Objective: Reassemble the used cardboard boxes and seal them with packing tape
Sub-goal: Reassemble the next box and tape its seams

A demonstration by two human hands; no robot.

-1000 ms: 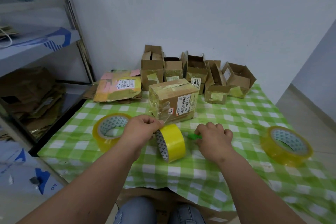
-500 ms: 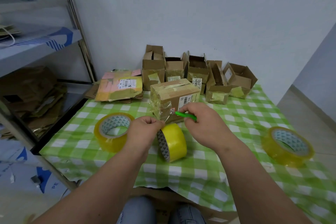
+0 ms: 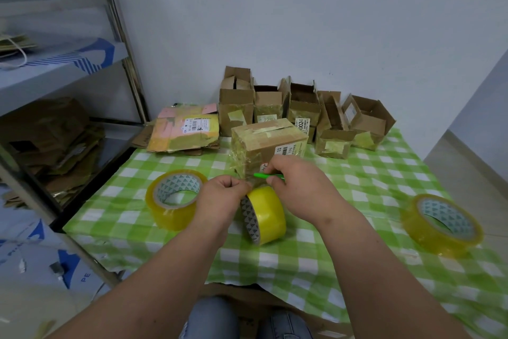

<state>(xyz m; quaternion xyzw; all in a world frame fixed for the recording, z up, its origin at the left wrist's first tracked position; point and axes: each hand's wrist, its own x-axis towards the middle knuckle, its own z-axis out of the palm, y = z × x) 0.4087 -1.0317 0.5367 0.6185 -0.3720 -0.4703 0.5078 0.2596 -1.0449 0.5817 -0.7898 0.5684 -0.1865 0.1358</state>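
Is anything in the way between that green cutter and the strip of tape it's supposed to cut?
Nothing visible. The right hand holds the green cutter with its tip right at the clear tape strip, which the left hand pinches between the sealed box and the yellow roll.

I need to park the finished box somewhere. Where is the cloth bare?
Bare cloth lies between the right hand and the right tape roll, and along the near edge. It is crowded by the open boxes at the wall and the flattened cardboard.
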